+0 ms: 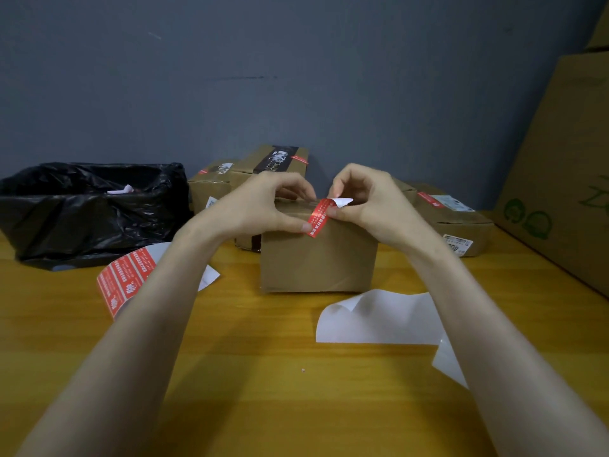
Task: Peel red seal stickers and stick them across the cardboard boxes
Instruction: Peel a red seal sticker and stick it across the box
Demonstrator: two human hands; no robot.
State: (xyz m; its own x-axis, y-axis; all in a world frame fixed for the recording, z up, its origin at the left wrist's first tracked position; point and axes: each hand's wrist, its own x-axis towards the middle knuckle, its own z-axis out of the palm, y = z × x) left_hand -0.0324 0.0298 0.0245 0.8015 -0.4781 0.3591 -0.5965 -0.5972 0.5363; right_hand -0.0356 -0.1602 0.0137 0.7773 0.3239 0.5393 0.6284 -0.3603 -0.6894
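Two hands work one red seal sticker [318,219] over the top front edge of a cardboard box [318,258].
The left hand [263,206], fingers curled over the box top, thumbs the strip's lower end onto the front face. The right hand [372,202] pinches the upper end, which is curled back to show its white underside. The narrow strip is red with white print. A sheet of red stickers [123,282] lies on the worktop [263,374] under the left forearm.
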